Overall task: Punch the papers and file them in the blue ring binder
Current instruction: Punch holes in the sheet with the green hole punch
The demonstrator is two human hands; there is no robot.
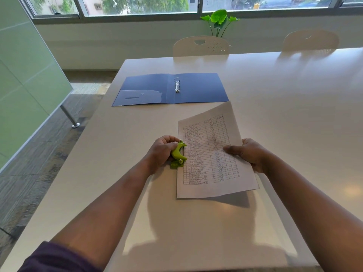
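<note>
The blue ring binder (196,89) lies open and flat on the table's far part, its metal rings (177,85) closed at the spine. Nearer to me, printed papers (210,154) with a table of text are held slightly lifted over the table. My right hand (249,154) grips their right edge, thumb on top. My left hand (163,152) grips a small green hole punch (178,155), which sits against the papers' left edge.
The white table (275,107) stretches far and right; its left edge drops to the carpeted floor. Two white chairs (201,46) stand at the far side, with a green plant (219,21) by the window. A glass partition stands at the left.
</note>
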